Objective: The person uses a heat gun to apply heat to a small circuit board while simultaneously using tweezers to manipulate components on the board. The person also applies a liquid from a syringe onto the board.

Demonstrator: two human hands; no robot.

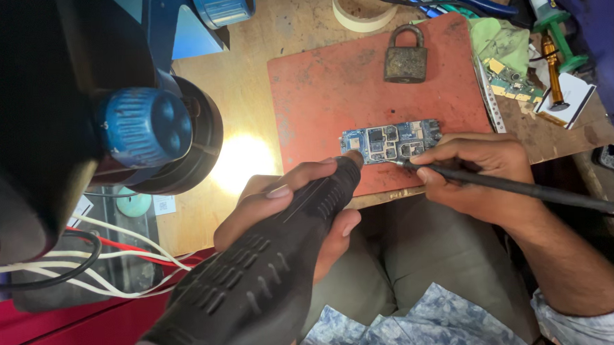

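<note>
A small blue circuit board (390, 141) lies on a red work mat (331, 88) near its front edge. My left hand (281, 208) grips a thick black hot-air tool (269, 264) whose nozzle points at the board's left end. My right hand (483, 168) holds a thin black soldering iron (528, 190) like a pen, its tip touching the board's lower middle. Its fingers rest on the mat beside the board's right end.
A rusty padlock (405, 54) sits on the mat behind the board. A microscope with a blue knob (146, 128) looms at the left, with white and red wires (104, 261) below. A tape roll (363, 8), pliers, a syringe and a second board (513, 81) crowd the back right.
</note>
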